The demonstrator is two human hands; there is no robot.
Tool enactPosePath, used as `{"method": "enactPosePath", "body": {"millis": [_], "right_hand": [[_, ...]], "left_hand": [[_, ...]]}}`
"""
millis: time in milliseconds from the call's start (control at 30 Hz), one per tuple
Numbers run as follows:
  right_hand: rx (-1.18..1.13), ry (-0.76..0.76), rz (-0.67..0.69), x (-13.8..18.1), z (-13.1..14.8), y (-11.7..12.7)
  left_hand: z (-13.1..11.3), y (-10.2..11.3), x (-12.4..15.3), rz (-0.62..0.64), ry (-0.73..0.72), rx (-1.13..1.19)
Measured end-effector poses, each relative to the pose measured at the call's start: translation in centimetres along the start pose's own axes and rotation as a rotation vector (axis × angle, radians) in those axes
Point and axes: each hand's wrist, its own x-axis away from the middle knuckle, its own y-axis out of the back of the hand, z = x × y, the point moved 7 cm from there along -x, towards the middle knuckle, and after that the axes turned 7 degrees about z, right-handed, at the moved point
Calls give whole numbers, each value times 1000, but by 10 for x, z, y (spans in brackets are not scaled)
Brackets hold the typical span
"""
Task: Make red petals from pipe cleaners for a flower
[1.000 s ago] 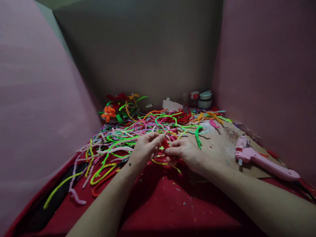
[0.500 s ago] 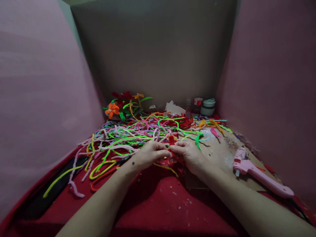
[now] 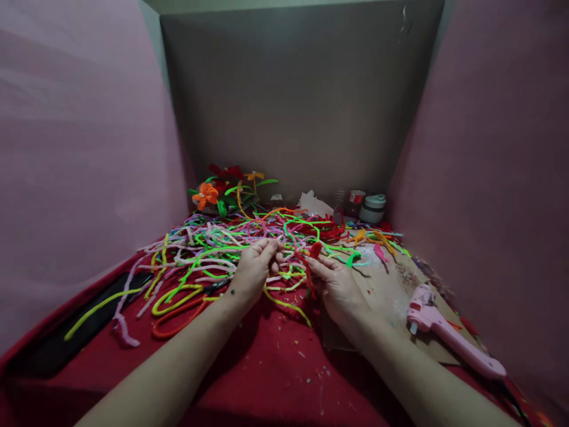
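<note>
My right hand [image 3: 340, 287] pinches a red pipe cleaner [image 3: 315, 250] between thumb and fingers. Its folded loop stands up above the fingertips, and more red lengths hang below them. To the left, my left hand [image 3: 258, 267] is closed in a pinch, apart from the right one. Whatever lies between its fingertips is too small to make out. Behind both hands spreads a tangled heap of pipe cleaners [image 3: 213, 237] in pink, green, purple and other colours. A green curved piece [image 3: 352, 259] rests just beyond my right hand.
A pink glue gun [image 3: 453, 335] lies on the cardboard sheet [image 3: 395, 302] at right. Pipe-cleaner flowers [image 3: 205, 196], a bottle with a red label [image 3: 356, 197] and a lidded jar [image 3: 372, 209] stand at the back. Dark-handled scissors [image 3: 217, 287] and a black object [image 3: 84, 326] are at left.
My hands have drawn apart: the left has moved left and up off the red pipe cleaner, which stays in my right hand. The whole view has shifted slightly.
</note>
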Motion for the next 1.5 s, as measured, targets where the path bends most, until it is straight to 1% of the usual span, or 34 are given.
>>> {"method": "enactPosePath", "body": {"millis": [33,133,167,233,300,367,467,600,733,767,800,833,933,967,1033,1100,1167,1300,1433,1500], "right_hand": [[-19,16,-19,0,2,1],[-27,58,-60,-1,4,3],[-25,61,-53,-1,4,2],[-24,63,-29,0,3,-1],[-28,68,-10,1,1,-3],[-27,68,-8,1,-1,-2],[-14,63,-32,0,-5,4],[15,68,-27,-3,-10,8],[34,25,31,-4,-13,4],[37,22,34,-4,-13,4],[41,22,26,-5,-13,5],[47,26,8,-5,-12,7],[76,27,-36,-4,-12,12],[88,18,-29,-4,-12,12],[97,5,-6,-3,-13,10],[96,-13,20,-3,-13,7],[105,-29,37,-2,-13,5],[154,-31,20,-1,-10,3],[206,-5,27,-1,-8,2],[258,4,10,0,-8,3]], "left_hand": [[6,-4,0,40,64,109],[23,-29,6,282,255,306],[26,-38,9,352,295,348],[28,-49,14,432,320,398],[28,-56,17,478,331,414],[29,-61,19,514,372,425],[32,-62,21,520,429,419],[34,-59,20,508,393,333],[30,-61,21,558,334,256],[28,-61,22,553,318,223],[26,-58,21,521,299,180],[23,-54,19,463,271,130],[12,-38,13,235,146,-21],[9,-34,12,184,102,-67],[5,-29,10,133,34,-145],[4,-27,8,121,6,-195],[5,-26,7,127,7,-205],[1,-25,5,141,6,-183],[-4,-22,3,130,-30,-212],[-4,-21,3,127,-52,-236]]}}
